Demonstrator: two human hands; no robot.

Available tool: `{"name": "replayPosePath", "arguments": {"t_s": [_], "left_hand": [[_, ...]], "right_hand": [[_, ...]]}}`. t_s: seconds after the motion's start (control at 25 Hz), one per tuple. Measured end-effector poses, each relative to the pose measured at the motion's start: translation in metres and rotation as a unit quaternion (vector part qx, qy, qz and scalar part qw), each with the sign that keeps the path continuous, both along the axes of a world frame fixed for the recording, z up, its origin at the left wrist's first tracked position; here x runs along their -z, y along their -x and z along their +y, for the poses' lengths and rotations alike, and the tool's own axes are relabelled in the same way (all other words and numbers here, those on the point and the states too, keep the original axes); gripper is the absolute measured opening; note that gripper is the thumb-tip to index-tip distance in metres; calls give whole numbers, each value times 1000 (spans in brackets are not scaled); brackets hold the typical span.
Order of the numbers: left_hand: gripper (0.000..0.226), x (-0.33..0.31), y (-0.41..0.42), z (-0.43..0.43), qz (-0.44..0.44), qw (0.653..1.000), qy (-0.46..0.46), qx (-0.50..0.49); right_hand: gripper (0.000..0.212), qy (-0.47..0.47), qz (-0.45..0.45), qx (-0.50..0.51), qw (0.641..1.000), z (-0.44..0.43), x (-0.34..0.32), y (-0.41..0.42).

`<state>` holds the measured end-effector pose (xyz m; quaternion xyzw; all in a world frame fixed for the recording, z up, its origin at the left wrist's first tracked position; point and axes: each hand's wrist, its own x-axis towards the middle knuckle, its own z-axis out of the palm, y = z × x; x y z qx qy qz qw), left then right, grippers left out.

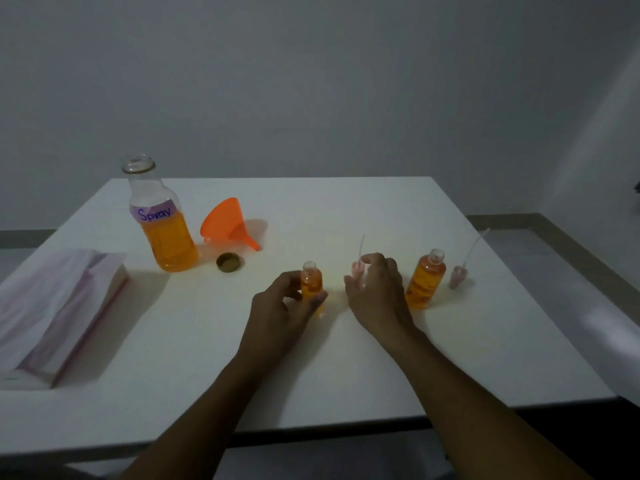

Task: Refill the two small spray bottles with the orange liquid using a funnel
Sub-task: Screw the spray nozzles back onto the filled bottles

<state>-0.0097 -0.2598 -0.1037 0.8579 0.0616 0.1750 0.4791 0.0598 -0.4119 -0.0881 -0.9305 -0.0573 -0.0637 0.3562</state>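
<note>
My left hand grips a small uncapped spray bottle of orange liquid standing on the white table. My right hand hovers over a pink spray cap with a dip tube; its fingers are curled near the cap, and I cannot tell if they pinch it. A second small bottle, uncapped and holding orange liquid, stands to the right, with its pink spray cap lying beside it. The big open bottle labelled "Spray" holds orange liquid at the back left. The orange funnel lies on its side beside that bottle.
A round brown lid lies in front of the funnel. An open pack with pink-white contents sits at the table's left edge. The table's right edge drops to the floor.
</note>
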Motion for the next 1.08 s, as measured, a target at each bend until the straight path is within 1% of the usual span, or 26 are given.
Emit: {"name": "replayPosePath", "arguments": {"t_s": [0.04, 0.12, 0.2, 0.24, 0.32, 0.4, 0.56, 0.68, 0.84, 1.0, 1.08], "left_hand": [[32, 0, -1, 1, -5, 1000, 6, -9], [35, -1, -2, 5, -10, 1000, 13, -24], [39, -1, -3, 9, -9, 999, 22, -32], [41, -1, -3, 11, -11, 999, 26, -32], [42, 0, -4, 14, -18, 999, 29, -28], [42, 1, -4, 16, -21, 999, 33, -25], [46, 1, -3, 23, -29, 999, 39, -25], [50, 2, -2, 30, -35, 998, 41, -32], [52, 5, -2, 37, -39, 998, 29, -42], [49, 7, -1, 41, -50, 998, 28, -39], [45, 9, -1, 41, -52, 997, 29, -38]], "right_hand": [[28, -7, -21, -4, 1000, 2, -1, -4], [16, -57, -52, -27, 997, 2, -6, -7], [13, -95, -73, -61, 991, -2, -19, -3], [13, -99, -84, -77, 989, -6, -27, 1], [16, -89, -107, -107, 984, -13, -39, 9], [24, -76, -126, -132, 980, -20, -45, 14], [32, -37, -145, -166, 975, -24, -44, 18], [33, -2, -161, -160, 974, -22, -41, 16], [33, 8, -178, -139, 974, -23, -41, 13], [33, 38, -194, -143, 970, -21, -41, 12], [30, 64, -214, -156, 962, -20, -44, 11]]}}
